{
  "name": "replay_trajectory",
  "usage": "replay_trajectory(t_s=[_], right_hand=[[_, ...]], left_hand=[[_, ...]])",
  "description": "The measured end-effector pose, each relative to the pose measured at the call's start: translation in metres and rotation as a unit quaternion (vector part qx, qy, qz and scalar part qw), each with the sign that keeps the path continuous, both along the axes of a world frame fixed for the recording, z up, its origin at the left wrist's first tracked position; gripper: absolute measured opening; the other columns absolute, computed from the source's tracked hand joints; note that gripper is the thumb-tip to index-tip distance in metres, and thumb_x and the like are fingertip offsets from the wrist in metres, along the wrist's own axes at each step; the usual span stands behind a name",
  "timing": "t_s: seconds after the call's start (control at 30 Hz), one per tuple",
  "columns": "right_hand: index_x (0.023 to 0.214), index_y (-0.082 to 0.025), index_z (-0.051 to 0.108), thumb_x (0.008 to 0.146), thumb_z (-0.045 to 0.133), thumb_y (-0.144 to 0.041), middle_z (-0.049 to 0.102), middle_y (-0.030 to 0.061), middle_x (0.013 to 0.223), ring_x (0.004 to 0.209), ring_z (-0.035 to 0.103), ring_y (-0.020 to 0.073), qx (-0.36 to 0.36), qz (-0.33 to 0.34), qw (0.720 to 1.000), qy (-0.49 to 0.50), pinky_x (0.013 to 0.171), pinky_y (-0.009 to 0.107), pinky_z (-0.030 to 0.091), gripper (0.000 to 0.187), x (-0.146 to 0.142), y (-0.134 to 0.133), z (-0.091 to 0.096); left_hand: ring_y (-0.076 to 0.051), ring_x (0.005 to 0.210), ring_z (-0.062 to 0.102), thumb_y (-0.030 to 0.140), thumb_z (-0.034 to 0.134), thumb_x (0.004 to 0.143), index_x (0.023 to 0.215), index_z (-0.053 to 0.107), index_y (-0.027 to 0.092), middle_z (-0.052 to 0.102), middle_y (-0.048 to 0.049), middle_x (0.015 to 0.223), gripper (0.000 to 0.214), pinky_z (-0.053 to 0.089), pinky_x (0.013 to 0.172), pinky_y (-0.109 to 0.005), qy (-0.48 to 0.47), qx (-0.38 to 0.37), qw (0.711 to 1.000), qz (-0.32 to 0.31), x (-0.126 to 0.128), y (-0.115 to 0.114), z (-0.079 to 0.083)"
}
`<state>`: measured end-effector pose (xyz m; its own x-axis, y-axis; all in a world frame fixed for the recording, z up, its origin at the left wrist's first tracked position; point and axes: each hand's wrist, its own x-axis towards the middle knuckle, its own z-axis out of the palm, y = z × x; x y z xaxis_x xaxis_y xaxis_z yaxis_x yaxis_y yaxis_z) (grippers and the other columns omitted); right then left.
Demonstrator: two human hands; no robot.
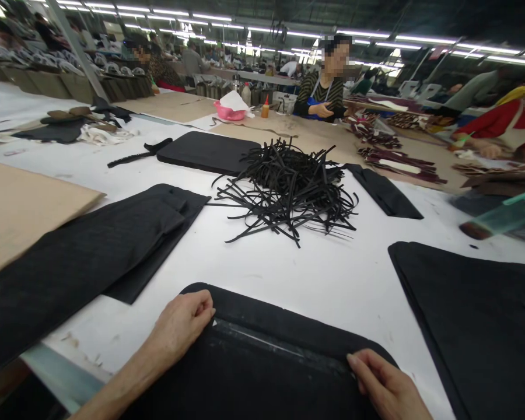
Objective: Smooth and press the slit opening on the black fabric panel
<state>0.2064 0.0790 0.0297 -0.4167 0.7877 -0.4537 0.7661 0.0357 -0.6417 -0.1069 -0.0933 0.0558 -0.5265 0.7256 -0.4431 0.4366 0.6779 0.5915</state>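
Note:
A black panel [262, 385] with rounded corners lies on the white table in front of me. Across it, below its far edge, runs a shiny, pale narrow line [266, 341]. My left hand [184, 321] is closed at the panel's far left corner, fingers curled in, with a tiny white bit beside the fingertips. On the far right side, my right hand [385, 382] pinches at the panel between thumb and fingers. The panel's near part runs out of view.
Ahead lies a tangled heap of black strips [289, 186] by another black panel [205, 151]. Folded black pieces [91, 251] rest at left, more black panels [476, 321] at right. A pink bowl [231, 109] and an orange bottle [265, 108] stand farther back, near co-workers.

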Motion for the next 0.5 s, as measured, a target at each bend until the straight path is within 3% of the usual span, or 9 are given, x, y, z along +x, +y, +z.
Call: replay_trajectory(t_s=[0.33,0.5], right_hand=[[0.059,-0.022,0.043,0.079,0.043,-0.053,0.036,-0.0043,0.055,0.055,0.037,0.0148,0.037,-0.033,0.998,0.032,0.051,0.025,0.028,0.037,-0.0083,-0.0060,0.0090],[0.061,-0.022,0.041,0.078,0.045,-0.051,0.030,-0.0058,0.056,0.055,0.032,0.0136,0.025,-0.054,0.997,0.057,0.050,0.026,0.024,0.034,-0.0088,-0.0063,0.0074]], left_hand=[[-0.013,0.047,0.047,0.035,0.037,0.082,0.066,0.042,0.022,0.045,0.0064,0.051,0.022,0.028,0.048,-0.023,0.010,-0.002,1.000,-0.028,-0.0015,-0.0001,-0.0041],[-0.015,0.056,0.049,0.034,0.034,0.083,0.067,0.040,0.023,0.048,0.0049,0.055,0.021,0.031,0.054,-0.025,0.084,-0.035,0.993,-0.077,-0.0019,0.0012,-0.0005]])
